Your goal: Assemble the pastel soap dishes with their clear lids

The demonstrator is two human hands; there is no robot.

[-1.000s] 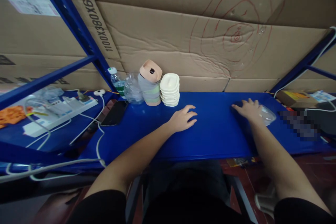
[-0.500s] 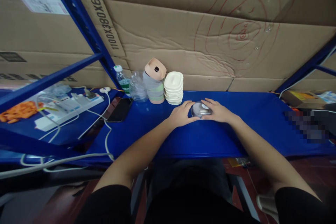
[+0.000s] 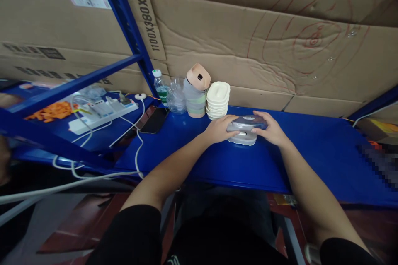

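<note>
Blue tabletop [image 3: 217,165]: is stretching beneath the left hand [image 3: 219,129] and right hand [image 3: 271,129].
Pale base [image 3: 242,139]: is resting between them, nearer the wearer.
Cream stack [image 3: 217,100]: is standing just beyond the left hand.
Grey-and-peach stack [image 3: 195,95], clear containers [image 3: 177,101], bottle [image 3: 162,91]: are standing leftward.
Phone [image 3: 154,120]: is lying farther left.

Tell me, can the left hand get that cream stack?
Probably yes: the cream stack is just beyond the left hand, with nothing seen between them, though that hand holds the clear lid.

Dim, soft, diffuse light. Faint glare on blue tabletop [image 3: 217,165]; top-R cnr & btm ctr dark. Wide-angle distortion, edges stretched/blurry; pixelated patch [image 3: 377,165] far R.
</note>
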